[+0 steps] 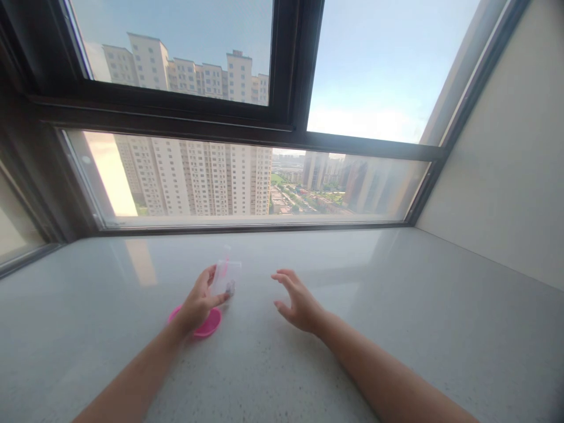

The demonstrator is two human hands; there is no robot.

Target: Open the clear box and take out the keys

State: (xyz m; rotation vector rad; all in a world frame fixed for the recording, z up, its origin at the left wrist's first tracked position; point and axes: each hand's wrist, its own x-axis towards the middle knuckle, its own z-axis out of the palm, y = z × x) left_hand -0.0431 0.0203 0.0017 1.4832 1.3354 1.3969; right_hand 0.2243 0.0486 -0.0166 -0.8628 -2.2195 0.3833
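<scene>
My left hand [199, 304] is closed on a small clear plastic bag [229, 273], held up at a tilt. Some dark little items gather in its lower corner, too small to name, and a pink mark or strip shows near its top. Beneath that hand sits a pink round dish [213, 324], partly hidden by the wrist and palm. My right hand [296, 301] hovers to the right of the bag, apart from it, with thumb and fingers spread and nothing between them.
A pale speckled stone sill [273, 376] stretches under both arms. Behind it stands a dark-framed window [247, 228], with tall buildings outside. A white wall [493, 176] bounds the right side.
</scene>
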